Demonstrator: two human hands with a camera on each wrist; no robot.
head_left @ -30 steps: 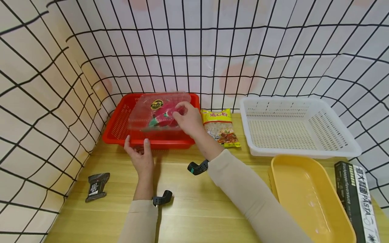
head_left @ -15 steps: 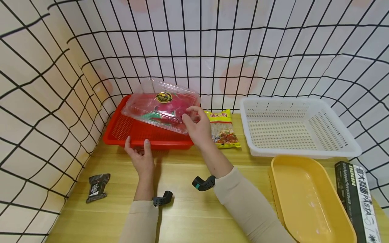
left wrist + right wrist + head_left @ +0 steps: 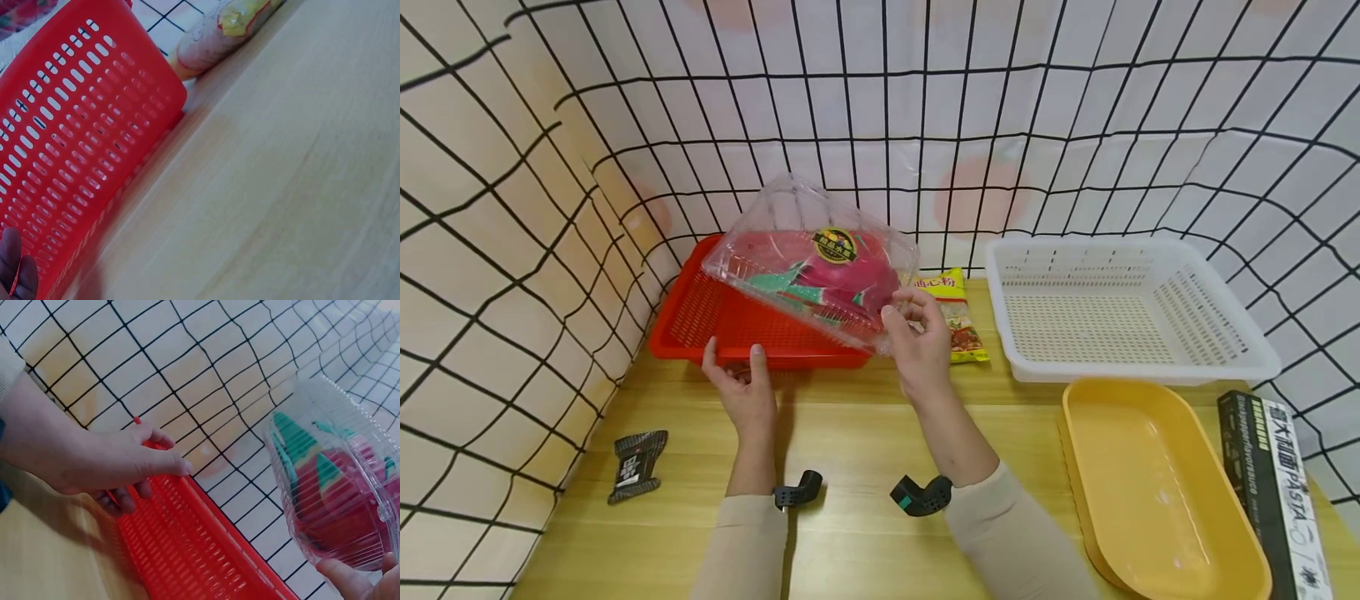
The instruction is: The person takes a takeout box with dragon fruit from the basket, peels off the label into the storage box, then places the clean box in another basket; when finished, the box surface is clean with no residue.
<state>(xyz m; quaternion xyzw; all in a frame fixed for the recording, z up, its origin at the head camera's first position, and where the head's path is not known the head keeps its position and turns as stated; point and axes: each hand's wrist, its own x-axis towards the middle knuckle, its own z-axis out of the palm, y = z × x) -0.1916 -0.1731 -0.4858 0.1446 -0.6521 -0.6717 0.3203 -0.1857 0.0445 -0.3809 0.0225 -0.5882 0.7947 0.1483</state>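
Observation:
My right hand (image 3: 922, 348) pinches the near right corner of a clear plastic clamshell box (image 3: 760, 260) with a round black-and-gold label. Pink dragon fruit (image 3: 325, 500) with green tips shows inside. The box is tilted, raised over the red slotted basket (image 3: 696, 329), its right end past the basket's rim. My left hand (image 3: 747, 396) holds the basket's near rim, thumb at the edge and other fingers curled beneath; in the left wrist view only some fingertips (image 3: 25, 275) show at the slotted wall.
A yellow pasta bag (image 3: 966, 325) lies right of the red basket, partly behind my right hand. Further right are a white basket (image 3: 1150, 373), a yellow tray (image 3: 1150, 467) and a black-and-white pasta box (image 3: 1273, 492). A small black packet (image 3: 637, 467) lies left. Black wire mesh encloses the back and sides.
My right hand has lifted the clamshell box out of the red basket and drawn it right and nearer, tilting it. The left hand has stayed at the basket's rim.

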